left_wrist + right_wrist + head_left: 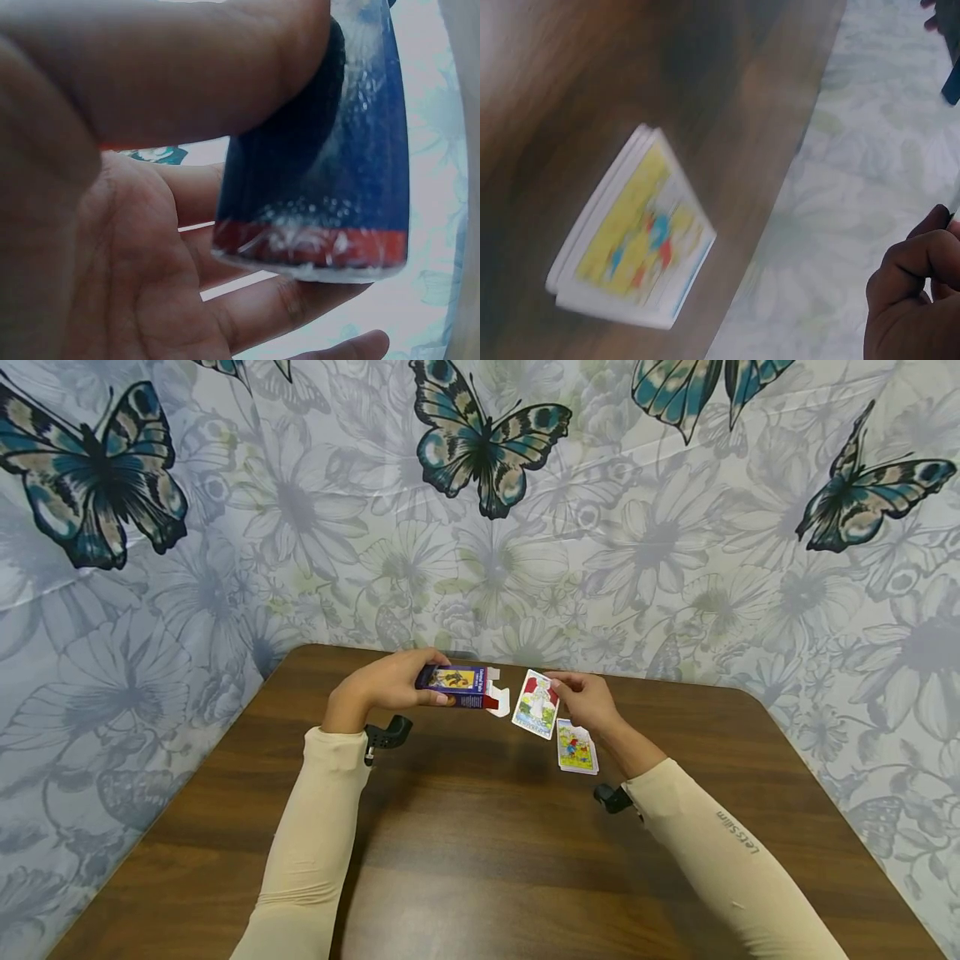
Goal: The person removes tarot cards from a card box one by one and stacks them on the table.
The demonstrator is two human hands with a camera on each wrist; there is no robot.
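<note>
My left hand (pixel 392 680) grips a dark blue and purple card box (pixel 467 687) from its left end, thumb along the near side. The box's white end flaps (pixel 498 700) stand open toward the right. In the left wrist view the box (pixel 322 187) shows a red band at its bottom end, under clear shiny wrap. A picture card (pixel 536 705), red and white with a robed figure, is pinched at its upper right edge by my right hand (pixel 588 700). Below that hand a small stack of cards (pixel 577 748) lies face up on the table, its top card yellow.
The brown wooden table (pixel 465 860) ends at a back edge just behind the box. Beyond it hangs a pale floral cloth (pixel 495 585) with large teal butterflies. Black wrist cameras (pixel 387 732) sit at both sleeve cuffs.
</note>
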